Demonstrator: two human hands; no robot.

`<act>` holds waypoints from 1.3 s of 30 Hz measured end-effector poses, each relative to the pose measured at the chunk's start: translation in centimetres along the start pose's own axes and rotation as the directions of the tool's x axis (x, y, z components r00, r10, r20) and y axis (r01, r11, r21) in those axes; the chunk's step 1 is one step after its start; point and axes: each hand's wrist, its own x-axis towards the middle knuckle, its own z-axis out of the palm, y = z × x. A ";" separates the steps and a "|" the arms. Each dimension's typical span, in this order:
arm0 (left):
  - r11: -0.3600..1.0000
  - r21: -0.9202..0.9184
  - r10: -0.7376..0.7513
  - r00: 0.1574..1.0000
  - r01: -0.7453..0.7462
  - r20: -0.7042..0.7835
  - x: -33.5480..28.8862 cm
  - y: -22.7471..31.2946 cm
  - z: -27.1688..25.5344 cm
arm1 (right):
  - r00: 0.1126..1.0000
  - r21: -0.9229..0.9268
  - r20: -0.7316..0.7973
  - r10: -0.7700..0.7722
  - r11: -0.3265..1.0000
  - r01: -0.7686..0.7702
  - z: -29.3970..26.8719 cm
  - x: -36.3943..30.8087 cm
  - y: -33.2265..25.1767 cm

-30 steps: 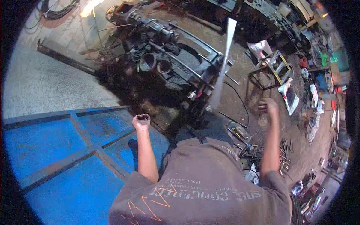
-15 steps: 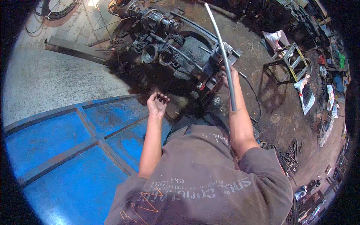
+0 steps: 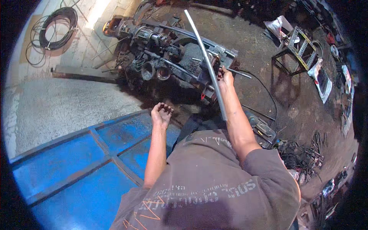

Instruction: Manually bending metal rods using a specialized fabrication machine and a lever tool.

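My left hand (image 3: 162, 114) hovers palm up above the near side of a greasy machine (image 3: 180, 65), its fingers loosely bent and holding nothing. At the machine's right end, my right hand (image 3: 226, 78) has its fingers curled around a thin metal rod (image 3: 243, 74) that sticks out to its right. A long pale metal bar (image 3: 202, 48) slants across the view, passing just left of those fingers and overlapping the right forearm. Whether my right hand touches this bar, I cannot tell. Two round openings (image 3: 156, 73) face the near side of the machine.
A blue panel with dark ribs (image 3: 73, 142) lies left of me. Coiled cable (image 3: 59, 28) and a dark beam (image 3: 84, 74) rest at the far left. On the right are a metal step frame (image 3: 297, 48), a thin black cable (image 3: 273, 99) and scattered rods (image 3: 316, 153).
The view has shifted, so the machine now appears lower and farther left. The pale bar has shifted left, now left of my right fingers. My left hand keeps its loose bend.
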 end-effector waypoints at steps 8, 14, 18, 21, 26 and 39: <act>0.998 0.015 -0.059 0.978 0.058 0.198 2.5 1.8 5.3 | 0.946 0.142 -0.201 -0.256 0.947 0.287 -6.7 -6.3 -7.2; 0.975 0.119 -0.218 0.901 0.186 0.376 5.6 2.0 9.4 | 0.841 0.309 -0.204 -0.502 0.782 0.541 -11.0 -14.7 -11.3; 0.952 0.167 -0.304 0.778 0.255 0.550 5.4 3.6 12.0 | 0.658 0.455 -0.169 -0.734 0.534 0.713 -9.6 -24.5 -10.1; 0.941 0.187 -0.336 0.699 0.283 0.631 4.6 5.4 13.3 | 0.584 0.539 -0.144 -0.799 0.431 0.724 -8.0 -28.9 -8.1; 0.910 0.263 -0.398 0.496 0.321 0.772 2.3 7.1 15.6 | 0.484 0.379 -0.199 -0.852 0.389 0.840 -3.3 -34.1 -1.6; 0.762 0.237 -0.388 0.132 0.603 0.912 -1.7 6.2 13.7 | 0.612 0.236 -0.058 -0.789 0.585 0.776 3.1 -35.9 8.3</act>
